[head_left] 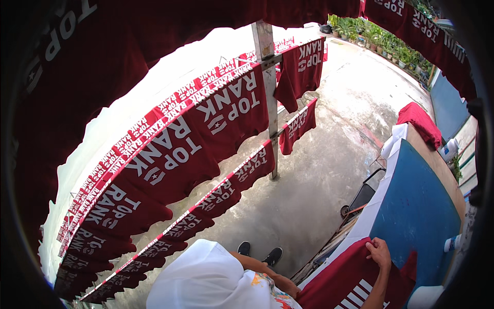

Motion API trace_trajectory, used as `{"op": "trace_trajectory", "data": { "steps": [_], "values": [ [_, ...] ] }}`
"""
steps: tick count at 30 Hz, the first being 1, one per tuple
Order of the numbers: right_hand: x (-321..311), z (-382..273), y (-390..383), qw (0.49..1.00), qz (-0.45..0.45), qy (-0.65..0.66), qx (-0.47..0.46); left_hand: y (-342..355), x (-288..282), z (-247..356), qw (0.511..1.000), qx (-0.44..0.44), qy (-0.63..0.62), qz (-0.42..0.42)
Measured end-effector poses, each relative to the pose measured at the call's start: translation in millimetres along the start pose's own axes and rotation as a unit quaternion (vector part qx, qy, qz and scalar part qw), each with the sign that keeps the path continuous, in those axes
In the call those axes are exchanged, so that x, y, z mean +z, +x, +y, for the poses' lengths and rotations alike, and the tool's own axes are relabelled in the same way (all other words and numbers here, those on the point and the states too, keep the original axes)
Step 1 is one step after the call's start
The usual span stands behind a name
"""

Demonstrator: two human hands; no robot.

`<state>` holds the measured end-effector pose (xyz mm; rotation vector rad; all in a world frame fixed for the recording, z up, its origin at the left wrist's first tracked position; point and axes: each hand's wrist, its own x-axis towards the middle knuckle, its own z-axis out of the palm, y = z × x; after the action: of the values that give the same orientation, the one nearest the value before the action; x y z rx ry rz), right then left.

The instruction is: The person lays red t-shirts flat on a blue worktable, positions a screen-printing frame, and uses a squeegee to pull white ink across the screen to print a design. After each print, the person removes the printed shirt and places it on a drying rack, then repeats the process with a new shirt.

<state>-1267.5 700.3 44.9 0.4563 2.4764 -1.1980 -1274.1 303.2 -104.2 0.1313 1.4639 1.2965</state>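
A dark red fabric piece [329,280] with white printed stripes lies across the near end of a blue-topped table. My right hand [380,252] is at its far edge, thumb and fingers closed on the cloth there. From a white sleeve [203,278], my left forearm reaches right to the near left edge of the same piece. My left hand [292,289] is beside that edge, and its fingers are hidden. A small fold of red cloth [409,265] stands up to the right of my right hand.
Dark red printed fabric pieces [175,154] hang in rows on rails to the left, joined to a metal post [267,92]. The blue tabletop [411,216] holds a white tub [453,243]; red cloth [419,123] drapes its far end. Potted plants [381,41] line the back.
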Motion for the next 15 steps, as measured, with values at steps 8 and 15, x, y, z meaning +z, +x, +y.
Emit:
{"op": "trace_trajectory", "data": {
  "steps": [8, 15],
  "values": [
    [-93.4, -9.8, -37.4, 0.998, 0.012, 0.033, -0.042, -237.0, -131.8, 127.1, 0.892, 0.259, 0.151, 0.339],
    [-172.3, -44.0, -65.3, 0.968, 0.211, 0.027, -0.135, -266.6, -64.3, 198.3, 0.894, 0.362, 0.215, 0.154]
  ]
}}
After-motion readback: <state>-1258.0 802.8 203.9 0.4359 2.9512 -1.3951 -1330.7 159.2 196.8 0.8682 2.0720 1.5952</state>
